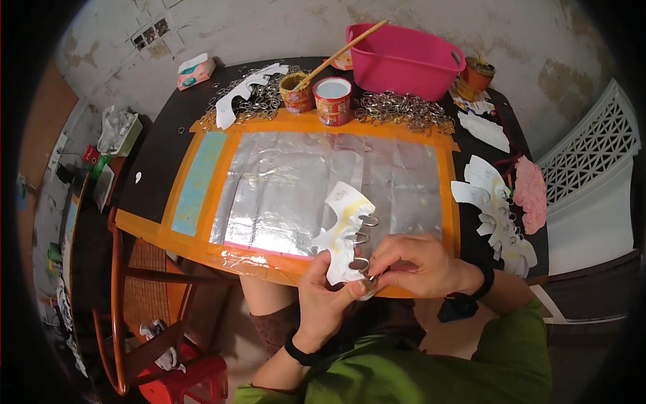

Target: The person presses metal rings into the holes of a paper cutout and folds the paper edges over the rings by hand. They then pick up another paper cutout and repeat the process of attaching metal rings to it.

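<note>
My left hand [323, 299] grips the lower end of a white scalloped card strip [342, 212], thumb on top. A yellowish smear runs along the strip, and several metal rings [361, 238] stick out from its right edge. At that lower end, the fingers of my right hand [416, 261] are pinched on a metal ring, partly hidden by the fingers. Beneath the strip lies a shiny silver sheet [276, 182], edged with orange tape [448, 202]. More white strips with rings [494, 209] lie overlapping to the right.
At the back stand a tub with a wooden stick [296, 94], a red tin [332, 101] and a pink basket [397, 64]. Ring piles [407, 111] lie beside them. A pink cloth [530, 195] is at the right edge, a tissue pack [195, 72] back left, a wooden chair [118, 303] left.
</note>
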`<state>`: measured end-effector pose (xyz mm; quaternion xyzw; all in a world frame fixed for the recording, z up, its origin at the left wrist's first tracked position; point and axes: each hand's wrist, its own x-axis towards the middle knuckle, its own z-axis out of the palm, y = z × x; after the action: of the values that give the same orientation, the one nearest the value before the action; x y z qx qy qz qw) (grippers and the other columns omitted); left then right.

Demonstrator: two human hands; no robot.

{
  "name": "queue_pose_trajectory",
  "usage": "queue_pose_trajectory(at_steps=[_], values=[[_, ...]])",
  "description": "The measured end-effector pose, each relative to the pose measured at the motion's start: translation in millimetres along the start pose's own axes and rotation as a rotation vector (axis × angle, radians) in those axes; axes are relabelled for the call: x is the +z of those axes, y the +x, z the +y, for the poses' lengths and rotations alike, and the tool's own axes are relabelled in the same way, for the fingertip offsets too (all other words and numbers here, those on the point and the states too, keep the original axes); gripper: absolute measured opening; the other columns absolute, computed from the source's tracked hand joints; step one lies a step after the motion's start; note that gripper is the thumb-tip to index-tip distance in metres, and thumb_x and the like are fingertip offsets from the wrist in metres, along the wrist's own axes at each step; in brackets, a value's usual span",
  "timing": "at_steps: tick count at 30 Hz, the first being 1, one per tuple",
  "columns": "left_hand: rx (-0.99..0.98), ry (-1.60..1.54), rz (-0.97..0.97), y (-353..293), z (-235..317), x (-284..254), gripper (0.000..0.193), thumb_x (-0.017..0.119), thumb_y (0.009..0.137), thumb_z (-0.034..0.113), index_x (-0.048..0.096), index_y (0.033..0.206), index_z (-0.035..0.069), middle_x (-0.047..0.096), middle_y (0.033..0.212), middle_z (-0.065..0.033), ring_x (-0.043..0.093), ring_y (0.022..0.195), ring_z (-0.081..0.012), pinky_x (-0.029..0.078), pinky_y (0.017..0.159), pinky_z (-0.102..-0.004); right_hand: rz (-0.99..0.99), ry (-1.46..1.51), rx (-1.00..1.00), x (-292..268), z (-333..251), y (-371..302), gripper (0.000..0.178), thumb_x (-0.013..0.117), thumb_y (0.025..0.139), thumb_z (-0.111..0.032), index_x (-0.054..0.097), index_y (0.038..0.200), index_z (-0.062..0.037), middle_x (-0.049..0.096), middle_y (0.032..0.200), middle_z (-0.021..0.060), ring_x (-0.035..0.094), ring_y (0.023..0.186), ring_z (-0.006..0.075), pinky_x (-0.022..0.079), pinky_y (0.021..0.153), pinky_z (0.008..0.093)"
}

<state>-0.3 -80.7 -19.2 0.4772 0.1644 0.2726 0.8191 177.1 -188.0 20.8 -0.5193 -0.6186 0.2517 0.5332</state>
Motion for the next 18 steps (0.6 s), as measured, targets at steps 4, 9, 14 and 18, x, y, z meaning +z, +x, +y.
queue_pose_trajectory(at_steps=[4,9,14,18], values=[[-0.139,-0.304,-0.003,3.1,-3.2,7.8,0.055,0.08,0.089,0.015,0.054,0.134,0.0,0.065,0.119,-0.0057,0.065,0.105,-0.0142,0.053,0.093,-0.0315,-0.009,0.058,0.077,-0.8,4.4,-0.9,0.021,0.076,0.082,0.005,0.068,0.101,0.0015,0.07,0.099,0.0101,0.07,0.089,0.0218,0.054,0.078,0.0316],[-0.246,-0.348,0.054,7.7,-2.0,4.7,0.051,0.073,0.096,0.016,0.051,0.14,0.001,0.065,0.12,-0.0034,0.065,0.104,-0.0139,0.052,0.095,-0.0313,0.036,0.18,0.176,0.7,14.5,-1.5,0.021,0.075,0.084,0.004,0.069,0.103,0.0014,0.071,0.099,0.0095,0.07,0.09,0.0173,0.055,0.079,0.0296],[-0.183,-0.443,-0.071,7.3,-3.0,-6.5,0.049,0.069,0.098,0.01,0.049,0.141,0.001,0.063,0.122,-0.0049,0.064,0.105,-0.0142,0.054,0.09,-0.0308,0.055,0.238,0.252,-1.7,16.7,-1.4,0.021,0.074,0.085,0.003,0.068,0.105,0.0009,0.071,0.099,0.0089,0.069,0.091,0.0154,0.055,0.078,0.0285],[-0.174,-0.228,0.061,7.8,4.0,11.0,0.048,0.07,0.095,0.002,0.05,0.139,0.0,0.063,0.121,-0.0065,0.063,0.105,-0.0139,0.055,0.091,-0.031,-0.023,0.064,0.173,-1.8,9.6,1.0,0.021,0.075,0.086,0.0,0.068,0.106,-0.0003,0.071,0.1,0.0075,0.07,0.088,0.0151,0.055,0.076,0.0284]])
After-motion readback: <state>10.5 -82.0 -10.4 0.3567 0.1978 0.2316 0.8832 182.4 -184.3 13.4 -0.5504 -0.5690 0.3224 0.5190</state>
